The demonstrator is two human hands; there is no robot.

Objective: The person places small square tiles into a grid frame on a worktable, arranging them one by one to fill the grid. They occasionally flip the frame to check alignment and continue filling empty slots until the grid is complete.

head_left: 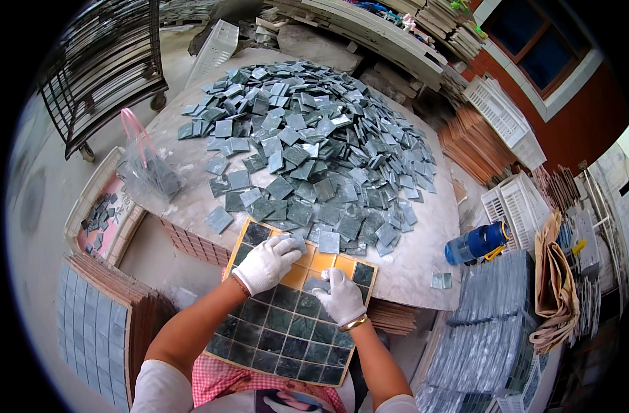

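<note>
Tiles [314,148] heap on marble table [424,255]; gloved left hand [267,263], right hand [340,294] fingers pressing grid tray [328,263]

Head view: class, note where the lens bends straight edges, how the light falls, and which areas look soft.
Head view: black fisheye corners; the wire rack and window frame bow near the rim; soft even daylight, faint shadows under both gloved hands; the tile pile is sharp, the edges soft.

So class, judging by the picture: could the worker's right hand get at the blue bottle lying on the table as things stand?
Probably yes. The right hand rests on the grid tray; the blue bottle lies off to its right on the table, with only bare tabletop between.
</note>
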